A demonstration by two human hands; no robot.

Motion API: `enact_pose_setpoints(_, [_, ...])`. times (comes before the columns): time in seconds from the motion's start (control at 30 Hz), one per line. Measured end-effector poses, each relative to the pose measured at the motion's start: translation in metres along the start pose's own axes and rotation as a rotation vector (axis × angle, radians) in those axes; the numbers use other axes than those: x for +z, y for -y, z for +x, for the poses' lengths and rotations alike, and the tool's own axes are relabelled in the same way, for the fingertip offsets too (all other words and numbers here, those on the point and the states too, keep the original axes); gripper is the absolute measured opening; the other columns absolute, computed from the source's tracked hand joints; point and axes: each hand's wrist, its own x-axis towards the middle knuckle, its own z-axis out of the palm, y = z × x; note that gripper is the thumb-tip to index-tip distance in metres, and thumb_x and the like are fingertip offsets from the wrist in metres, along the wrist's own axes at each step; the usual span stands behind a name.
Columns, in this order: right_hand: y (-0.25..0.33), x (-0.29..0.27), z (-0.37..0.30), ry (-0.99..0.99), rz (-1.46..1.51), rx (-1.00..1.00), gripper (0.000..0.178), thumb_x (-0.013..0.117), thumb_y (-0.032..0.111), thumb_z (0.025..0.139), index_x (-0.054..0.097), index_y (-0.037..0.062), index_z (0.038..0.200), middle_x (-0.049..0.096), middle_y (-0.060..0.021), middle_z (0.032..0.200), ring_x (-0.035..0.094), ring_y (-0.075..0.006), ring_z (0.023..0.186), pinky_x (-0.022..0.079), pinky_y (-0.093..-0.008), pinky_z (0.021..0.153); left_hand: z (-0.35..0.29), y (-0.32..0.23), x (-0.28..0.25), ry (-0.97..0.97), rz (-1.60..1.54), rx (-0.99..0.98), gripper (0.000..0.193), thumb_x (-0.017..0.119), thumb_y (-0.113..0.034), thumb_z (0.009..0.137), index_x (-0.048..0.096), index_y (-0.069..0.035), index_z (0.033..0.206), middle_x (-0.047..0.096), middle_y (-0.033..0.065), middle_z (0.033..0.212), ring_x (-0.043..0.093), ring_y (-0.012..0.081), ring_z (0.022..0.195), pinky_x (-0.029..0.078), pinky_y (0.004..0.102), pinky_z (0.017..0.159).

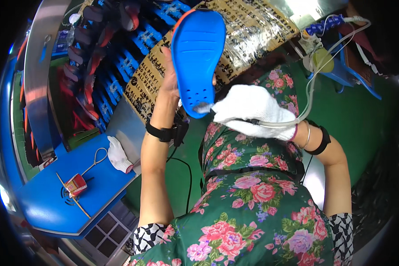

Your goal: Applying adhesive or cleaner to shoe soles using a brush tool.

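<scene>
1 left hand [170, 81] grips 1 insole [197, 57]; 1 right hand [252, 111] grips 1 brush [203, 107].

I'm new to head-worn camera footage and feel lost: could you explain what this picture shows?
There is no robot here: these are a person's own hands, seen from above by a wide fisheye camera worn on the head, so edges bend near the rim. The bare left hand holds up a blue sole, shaped like a shoe insole, with small holes near its narrower end. The right hand, in a white knitted glove, holds a small tool with a pale, brush-like tip at that end; a thin tube runs from that hand. On the blue table to the left lie another white glove, a small red object and a thin stick.
</scene>
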Motion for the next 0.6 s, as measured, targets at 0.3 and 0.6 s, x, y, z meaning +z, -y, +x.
enact_pose_setpoints(0.3, [-0.012,-0.005,0.003,-0.591,0.893,0.753,0.017,0.072,0.002,0.088,0.076,-0.0018,0.104,0.075,-0.0096,0.096,0.066,-0.012,0.073,0.052,-0.0247,0.065,-0.003,0.024,-0.01,-0.227,-0.345,0.678,0.058,0.039,-0.042,0.106,0.045,-0.002,0.147,0.052,0.0152,0.147,0.041,0.037,0.143,0.028,0.0579,0.121])
enact_pose_setpoints(0.6, [-0.028,0.016,-0.001,-0.635,1.056,0.798,0.018,0.072,0.002,0.088,0.074,-0.0024,0.106,0.075,-0.0099,0.096,0.069,-0.0128,0.077,0.054,-0.0237,0.065,-0.105,0.062,0.017,0.019,-0.528,0.215,0.088,0.059,-0.059,0.09,0.031,-0.01,0.157,0.025,0.0289,0.161,0.026,0.0564,0.144,0.026,0.0689,0.116])
